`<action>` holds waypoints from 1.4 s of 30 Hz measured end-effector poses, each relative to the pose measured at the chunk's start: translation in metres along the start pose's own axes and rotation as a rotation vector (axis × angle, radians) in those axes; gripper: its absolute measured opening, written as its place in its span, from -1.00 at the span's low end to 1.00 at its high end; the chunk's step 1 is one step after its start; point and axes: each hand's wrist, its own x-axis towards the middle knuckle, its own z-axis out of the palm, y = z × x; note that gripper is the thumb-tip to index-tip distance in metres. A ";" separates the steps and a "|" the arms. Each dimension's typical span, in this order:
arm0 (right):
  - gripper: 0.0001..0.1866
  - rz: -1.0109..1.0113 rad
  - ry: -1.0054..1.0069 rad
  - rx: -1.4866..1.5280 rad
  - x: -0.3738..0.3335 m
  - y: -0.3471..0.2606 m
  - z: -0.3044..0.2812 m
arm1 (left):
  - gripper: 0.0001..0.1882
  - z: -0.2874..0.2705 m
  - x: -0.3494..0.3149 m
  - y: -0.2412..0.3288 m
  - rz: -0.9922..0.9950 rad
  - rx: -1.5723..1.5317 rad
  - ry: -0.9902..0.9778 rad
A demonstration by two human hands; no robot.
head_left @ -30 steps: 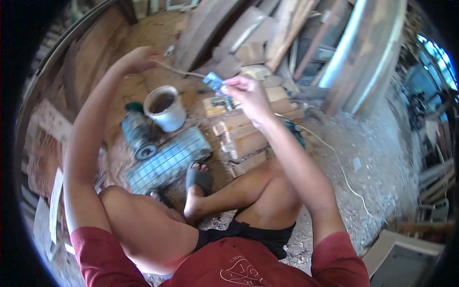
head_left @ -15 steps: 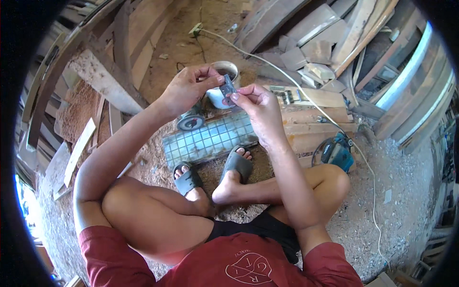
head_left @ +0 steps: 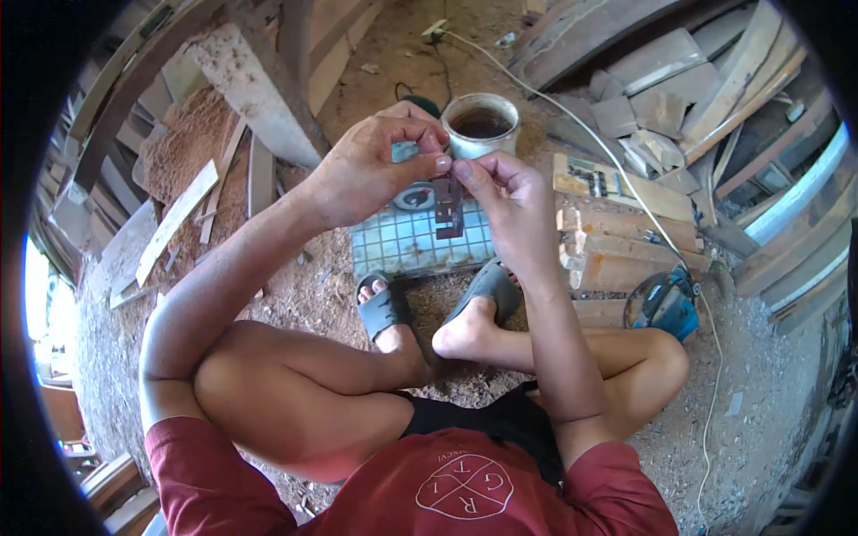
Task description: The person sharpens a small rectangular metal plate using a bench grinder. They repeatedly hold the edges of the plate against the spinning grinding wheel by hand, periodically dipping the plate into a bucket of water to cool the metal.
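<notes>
In front of me, at about the middle of the view, a small dark metal plate with holes or slots hangs down from my fingertips. My left hand pinches near its top edge, thumb against bent fingers. From the other side my right hand grips the same top edge between thumb and forefinger. The two thumb tips nearly meet. Behind the hands stands a white bucket of dark liquid. Partly hidden by my left hand is a machine with a round grey disc, beside a tiled slab.
Wooden blocks lie to the right, with small metal parts on a board. A teal power tool sits near my right knee. A pale cord crosses the right side. Scrap wood and sawdust lie at both sides.
The view has shifted, so the surroundings appear further right. The metal plate has turned and now hangs downward below my fingertips, and both hands have closed in on its top edge.
</notes>
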 end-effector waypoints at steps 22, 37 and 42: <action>-0.78 -0.083 -0.155 -0.187 -0.026 0.002 0.015 | -0.77 -0.019 -0.019 -0.020 -0.201 -0.316 0.250; -0.78 -0.029 -0.102 0.469 -0.029 -0.011 0.016 | -0.68 -0.017 -0.015 0.000 -0.304 -0.676 0.153; -0.81 -0.022 -0.065 0.423 -0.035 -0.022 0.010 | -0.68 -0.014 -0.015 -0.002 -0.340 -0.668 0.120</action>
